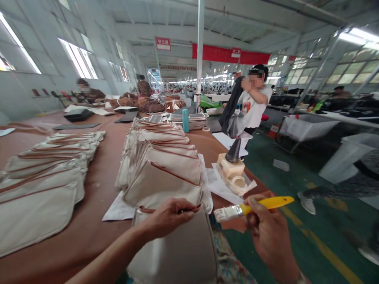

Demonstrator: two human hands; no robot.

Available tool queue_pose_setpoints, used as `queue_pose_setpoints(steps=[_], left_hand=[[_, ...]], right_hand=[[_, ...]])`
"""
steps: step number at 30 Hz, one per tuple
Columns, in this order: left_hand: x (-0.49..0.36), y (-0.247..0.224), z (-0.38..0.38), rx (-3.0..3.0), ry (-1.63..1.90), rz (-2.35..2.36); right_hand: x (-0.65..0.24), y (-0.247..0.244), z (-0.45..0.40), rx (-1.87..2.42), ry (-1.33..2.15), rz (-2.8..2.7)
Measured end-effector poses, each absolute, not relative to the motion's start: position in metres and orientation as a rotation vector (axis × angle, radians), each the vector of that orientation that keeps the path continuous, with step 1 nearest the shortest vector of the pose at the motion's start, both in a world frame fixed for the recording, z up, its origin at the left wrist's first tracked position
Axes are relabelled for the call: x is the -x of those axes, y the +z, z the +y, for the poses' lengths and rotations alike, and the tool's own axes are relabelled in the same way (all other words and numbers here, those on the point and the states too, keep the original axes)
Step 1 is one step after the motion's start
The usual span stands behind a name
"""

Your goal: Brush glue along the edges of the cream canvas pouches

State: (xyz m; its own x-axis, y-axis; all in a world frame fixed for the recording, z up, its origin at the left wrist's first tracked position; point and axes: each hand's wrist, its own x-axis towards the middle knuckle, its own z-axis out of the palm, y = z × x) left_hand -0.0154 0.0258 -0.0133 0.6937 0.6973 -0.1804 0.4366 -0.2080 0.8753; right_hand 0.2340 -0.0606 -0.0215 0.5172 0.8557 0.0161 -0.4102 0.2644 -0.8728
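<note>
My left hand [173,215] is closed on the top edge of a beige bag panel [177,252] with brown trim, which hangs over the table's near edge toward my lap. In my right hand [266,225] is a paintbrush [271,203] with a yellow handle, its pale, caked bristles pointing left toward the panel's corner without touching it. Just behind the panel stands a row of similar beige bag panels [166,179] leaning on one another. To their right, a pale glue-crusted container [229,169] with a dark cone-shaped nozzle rests on white paper.
More beige panels [38,209] lie overlapped on the left of the brown table [103,185]. A teal bottle [185,120] and a tape roll [206,129] stand farther back. A person [254,98] stands beyond the table's right side. White bins [308,128] are on the green floor.
</note>
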Motion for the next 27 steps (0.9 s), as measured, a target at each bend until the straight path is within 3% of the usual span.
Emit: queue_pose_setpoints(steps=[7,19,27], left_hand=[[0.01,0.002,0.008,-1.84,0.272,0.773],[0.001,0.0,-0.002,-2.11,0.291,0.76],[-0.003,-0.003,-0.03,-2.767,0.697,0.688]], right_hand=[[-0.218,-0.031,-0.042,1.058,0.964,-0.915],[-0.225,-0.029,-0.042,1.105,0.835,-1.001],[-0.25,-0.006,-0.05,0.952,0.781,-0.79]])
